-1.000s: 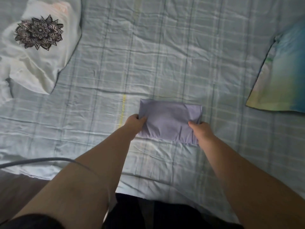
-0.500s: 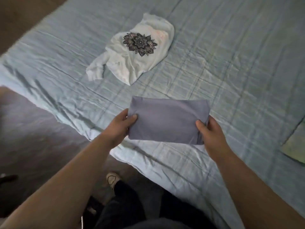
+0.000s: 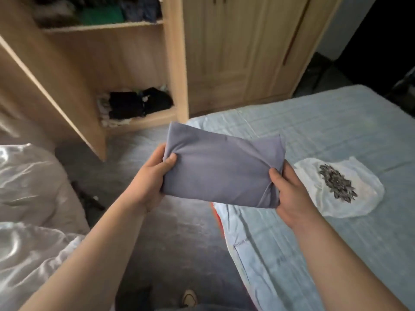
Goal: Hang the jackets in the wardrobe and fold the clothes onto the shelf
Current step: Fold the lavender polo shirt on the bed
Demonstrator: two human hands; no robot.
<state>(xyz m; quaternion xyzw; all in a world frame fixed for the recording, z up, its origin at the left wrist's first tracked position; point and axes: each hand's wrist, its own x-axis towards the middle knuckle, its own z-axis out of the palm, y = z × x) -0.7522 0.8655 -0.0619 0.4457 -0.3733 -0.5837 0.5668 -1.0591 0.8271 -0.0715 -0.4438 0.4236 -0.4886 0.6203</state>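
Up in the air, over the floor by the bed point(image 3: 336, 122), is the folded purple cloth point(image 3: 222, 169). The left hand point(image 3: 150, 178) grips one end with its thumb on top. The right hand point(image 3: 289, 194) grips the other end; its fingers are hidden under the cloth. The wardrobe point(image 3: 175, 63) stands open, and the dark clothes point(image 3: 139, 104) on its low shelf are blurry. A white shirt point(image 3: 336, 187) lies on the bed. The top shelf is cut off.
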